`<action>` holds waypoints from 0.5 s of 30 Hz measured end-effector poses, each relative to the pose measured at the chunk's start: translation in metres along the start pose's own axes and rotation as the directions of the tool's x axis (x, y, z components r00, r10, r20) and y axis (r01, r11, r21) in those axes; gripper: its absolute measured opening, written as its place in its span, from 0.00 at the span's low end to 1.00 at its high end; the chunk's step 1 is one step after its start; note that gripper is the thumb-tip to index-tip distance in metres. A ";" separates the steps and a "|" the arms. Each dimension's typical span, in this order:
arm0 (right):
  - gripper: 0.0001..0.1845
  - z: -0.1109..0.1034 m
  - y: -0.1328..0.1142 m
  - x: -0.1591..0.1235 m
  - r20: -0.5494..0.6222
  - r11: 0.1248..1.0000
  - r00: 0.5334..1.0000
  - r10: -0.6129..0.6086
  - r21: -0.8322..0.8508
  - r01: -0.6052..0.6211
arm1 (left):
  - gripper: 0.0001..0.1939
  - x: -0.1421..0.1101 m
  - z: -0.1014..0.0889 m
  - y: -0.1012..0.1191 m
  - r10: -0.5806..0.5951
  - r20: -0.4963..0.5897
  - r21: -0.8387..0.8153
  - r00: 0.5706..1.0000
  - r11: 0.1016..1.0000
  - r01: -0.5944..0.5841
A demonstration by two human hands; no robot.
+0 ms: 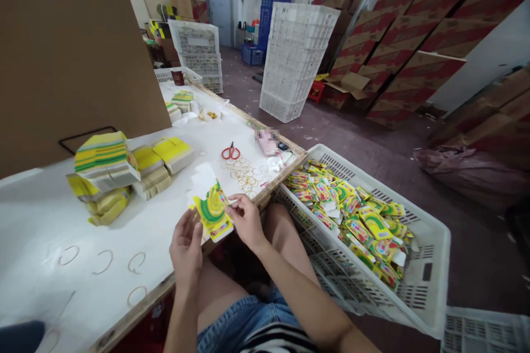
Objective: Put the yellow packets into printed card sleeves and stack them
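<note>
"Printed carton [213,210]: where, and how held?"

"Just above the near edge of the table [157,220], between left hand [187,234] and right hand [246,218]. Tilted, with the yellow-and-green face up and white flaps sticking out at the far end. Hard to tell whether flat or partly opened out."

"And each grip?"

"In the right, pinched at the right edge between thumb and forefinger. In the left, held more loosely along the left edge, seemingly by thumb and bent fingers."

"How far along, by the look of things?"

"Well under way, at a guess. Probably to be counted as done: the heap of cartons [364,226] in the white crate [445,253], just beside the table to the right. Lying loose, at all angles, with some room at the near end."

"And left over?"

"First, this one piece, not yet in the crate. Likely also the yellow bundles [171,154] on the table, beyond the left hand, and the larger bundle [103,160] beside them. Impossible to count from here."

"Anything else close by?"

"Only loose bands [243,175], scattered beyond the carton, near red-handled scissors [232,149]."
</note>
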State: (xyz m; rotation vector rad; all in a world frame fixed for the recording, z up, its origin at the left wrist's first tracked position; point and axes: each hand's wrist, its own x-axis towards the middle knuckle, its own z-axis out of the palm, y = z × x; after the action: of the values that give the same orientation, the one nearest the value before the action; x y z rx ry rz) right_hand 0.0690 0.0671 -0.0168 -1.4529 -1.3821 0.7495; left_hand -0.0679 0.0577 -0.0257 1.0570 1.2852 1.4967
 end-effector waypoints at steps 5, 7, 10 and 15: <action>0.14 -0.027 0.006 -0.026 0.056 0.811 0.988 0.144 0.566 -0.150 | 0.27 -0.010 0.011 0.016 -0.190 0.482 -0.247 0.855 0.907 0.341; 0.17 -0.036 0.005 -0.032 0.085 0.776 0.981 0.174 0.601 -0.190 | 0.26 -0.017 0.020 0.018 -0.157 0.535 -0.284 0.830 0.892 0.352; 0.19 -0.049 0.000 -0.038 0.100 0.784 0.976 0.193 0.582 -0.215 | 0.24 -0.024 0.030 0.017 -0.132 0.559 -0.296 0.819 0.890 0.346; 0.21 -0.060 -0.005 -0.043 0.144 0.794 0.967 0.208 0.552 -0.253 | 0.20 -0.029 0.037 0.011 -0.161 0.490 -0.263 0.857 0.910 0.322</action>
State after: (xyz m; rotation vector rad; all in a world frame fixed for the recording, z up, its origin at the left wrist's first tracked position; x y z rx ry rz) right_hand 0.1143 0.0115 0.0008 -1.1227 -0.9158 1.2660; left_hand -0.0261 0.0385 -0.0122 0.9069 0.7591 1.1268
